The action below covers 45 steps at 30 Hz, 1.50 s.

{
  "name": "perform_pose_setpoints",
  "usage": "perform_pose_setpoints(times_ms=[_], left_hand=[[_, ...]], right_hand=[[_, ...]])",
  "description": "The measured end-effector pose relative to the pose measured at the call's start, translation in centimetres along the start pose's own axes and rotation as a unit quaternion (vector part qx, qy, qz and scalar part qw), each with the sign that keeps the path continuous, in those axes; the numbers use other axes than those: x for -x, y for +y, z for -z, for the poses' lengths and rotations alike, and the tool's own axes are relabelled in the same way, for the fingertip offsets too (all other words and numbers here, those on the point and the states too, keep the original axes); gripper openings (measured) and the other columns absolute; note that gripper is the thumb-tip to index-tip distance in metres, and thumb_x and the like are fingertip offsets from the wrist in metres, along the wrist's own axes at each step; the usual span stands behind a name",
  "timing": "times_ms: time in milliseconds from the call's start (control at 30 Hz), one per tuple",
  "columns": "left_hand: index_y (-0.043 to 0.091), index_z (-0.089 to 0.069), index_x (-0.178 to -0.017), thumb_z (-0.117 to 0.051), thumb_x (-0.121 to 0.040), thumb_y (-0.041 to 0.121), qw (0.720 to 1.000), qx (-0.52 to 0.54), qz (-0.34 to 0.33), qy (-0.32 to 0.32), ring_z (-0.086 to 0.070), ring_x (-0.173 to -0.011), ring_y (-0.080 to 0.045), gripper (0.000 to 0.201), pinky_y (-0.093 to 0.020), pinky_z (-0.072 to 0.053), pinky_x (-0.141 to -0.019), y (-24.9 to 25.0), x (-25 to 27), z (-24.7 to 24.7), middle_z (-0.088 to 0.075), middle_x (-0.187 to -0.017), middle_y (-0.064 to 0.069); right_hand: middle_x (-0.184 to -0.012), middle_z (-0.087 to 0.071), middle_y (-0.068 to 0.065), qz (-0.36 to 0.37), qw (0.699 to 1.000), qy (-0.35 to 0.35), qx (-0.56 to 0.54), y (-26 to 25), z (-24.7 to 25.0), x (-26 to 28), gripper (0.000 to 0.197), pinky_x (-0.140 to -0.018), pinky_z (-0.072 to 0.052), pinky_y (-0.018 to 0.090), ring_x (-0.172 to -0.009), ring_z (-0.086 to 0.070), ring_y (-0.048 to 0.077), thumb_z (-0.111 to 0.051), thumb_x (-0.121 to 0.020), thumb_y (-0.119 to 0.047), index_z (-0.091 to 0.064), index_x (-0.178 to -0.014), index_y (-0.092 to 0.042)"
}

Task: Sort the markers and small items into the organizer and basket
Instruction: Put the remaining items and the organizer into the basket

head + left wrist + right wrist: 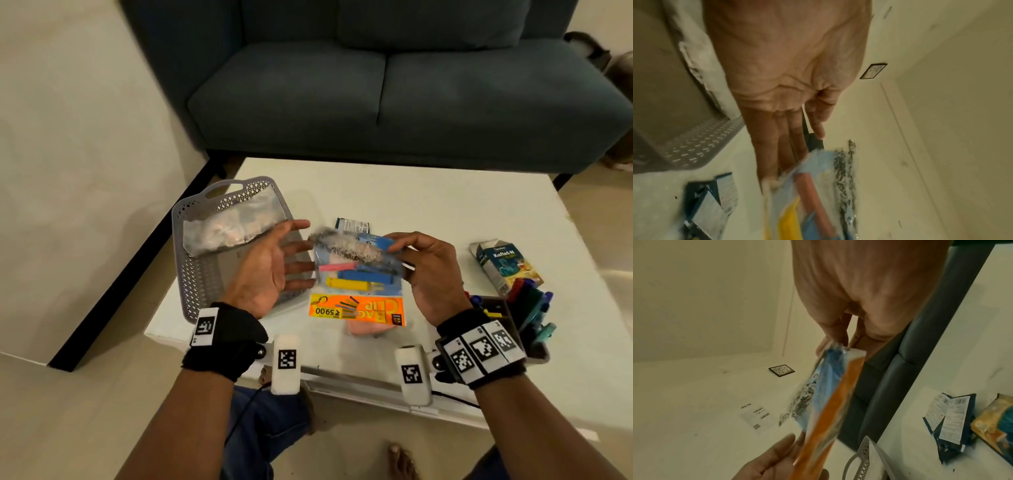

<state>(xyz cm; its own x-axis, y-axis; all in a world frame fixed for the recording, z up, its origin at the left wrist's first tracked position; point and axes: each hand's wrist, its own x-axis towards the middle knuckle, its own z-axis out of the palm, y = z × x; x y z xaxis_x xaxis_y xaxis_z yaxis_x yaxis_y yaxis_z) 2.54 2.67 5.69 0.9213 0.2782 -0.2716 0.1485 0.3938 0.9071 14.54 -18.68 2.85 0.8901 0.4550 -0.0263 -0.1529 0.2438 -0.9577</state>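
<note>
My right hand (407,255) pinches the right edge of a clear packet of bag clips (359,274) above the table; it holds pink, blue and yellow clips and has an orange header card. A small clear bag of dark specks (346,246) lies against the packet's top. My left hand (298,262) is open, palm up, its straight fingers reaching the packet's left edge. The wrist views show the packet (807,194) at the left fingertips (768,178), and the packet (830,402) hanging from the right hand (838,337). The grey basket (202,274) sits at the left. The organizer (493,305) with markers (527,301) is at the right.
A clear plastic bag (226,226) lies in the basket. A dark blue sachet (352,224) lies behind the packet, a pink item (366,329) under it. A Koflet-H box (503,263) lies at the right on the white table (411,192). A blue sofa (376,85) stands behind.
</note>
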Motion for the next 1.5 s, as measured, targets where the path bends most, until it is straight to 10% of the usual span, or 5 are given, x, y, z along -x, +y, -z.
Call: perform_pose_setpoints(times_ms=[467,700,933,1200,1500], left_hand=[[-0.003,-0.069,-0.105,-0.062,-0.079,-0.023,0.96,-0.239,-0.134,-0.049,-0.069,-0.1,-0.015,0.034,-0.033,-0.06,-0.077,-0.3,0.1,-1.7,-0.069,-0.114,-0.016],[-0.003,-0.07,-0.11,-0.068,-0.075,-0.019,0.945,-0.273,-0.17,-0.054,-0.063,-0.116,-0.013,0.038,-0.023,-0.056,-0.084,0.0,-0.2,-0.7,-0.067,-0.122,-0.008],[-0.002,-0.066,-0.117,-0.049,-0.094,-0.005,0.994,-0.096,-0.018,-0.053,-0.064,-0.116,-0.03,0.029,-0.035,-0.056,-0.091,-0.2,0.1,-1.2,-0.068,-0.124,-0.005],[0.016,-0.051,-0.139,-0.081,-0.068,0.057,0.977,-0.147,0.008,-0.157,-0.046,-0.136,-0.02,0.086,-0.037,-0.038,-0.112,-0.8,0.5,-0.8,-0.052,-0.144,-0.006],[-0.004,-0.067,-0.115,-0.062,-0.094,0.016,0.993,-0.102,0.018,0.057,-0.069,-0.1,-0.023,0.03,-0.032,-0.057,-0.09,-1.3,-0.8,-3.1,-0.07,-0.115,-0.02]], right_hand=[[-0.118,-0.069,0.009,-0.041,0.984,-0.148,0.094,-0.3,-0.1,0.3,0.044,-0.072,-0.057,0.031,-0.104,-0.067,0.026,-0.075,-0.073,-0.008,-0.069,-0.116,-0.015],[-0.14,-0.051,0.01,-0.079,0.977,-0.197,0.019,-0.9,0.9,0.2,0.026,-0.091,-0.043,0.073,-0.121,-0.058,0.035,-0.055,-0.09,-0.005,-0.071,-0.108,0.004],[-0.148,-0.036,-0.017,-0.075,0.948,-0.284,0.12,-0.6,0.8,0.6,0.069,-0.096,-0.053,0.036,-0.127,-0.054,0.015,-0.084,-0.067,0.003,-0.062,-0.13,-0.017],[-0.08,-0.074,0.015,0.002,0.99,-0.03,0.139,-0.7,-1.3,0.3,0.002,-0.074,-0.061,0.037,-0.075,-0.074,0.029,-0.071,-0.084,-0.001,-0.072,-0.086,0.0],[-0.095,-0.066,-0.009,0.081,0.879,0.069,0.465,-0.1,-1.6,0.9,0.024,-0.066,-0.045,0.028,-0.08,-0.058,0.01,-0.069,-0.085,-0.048,-0.069,-0.105,-0.034]])
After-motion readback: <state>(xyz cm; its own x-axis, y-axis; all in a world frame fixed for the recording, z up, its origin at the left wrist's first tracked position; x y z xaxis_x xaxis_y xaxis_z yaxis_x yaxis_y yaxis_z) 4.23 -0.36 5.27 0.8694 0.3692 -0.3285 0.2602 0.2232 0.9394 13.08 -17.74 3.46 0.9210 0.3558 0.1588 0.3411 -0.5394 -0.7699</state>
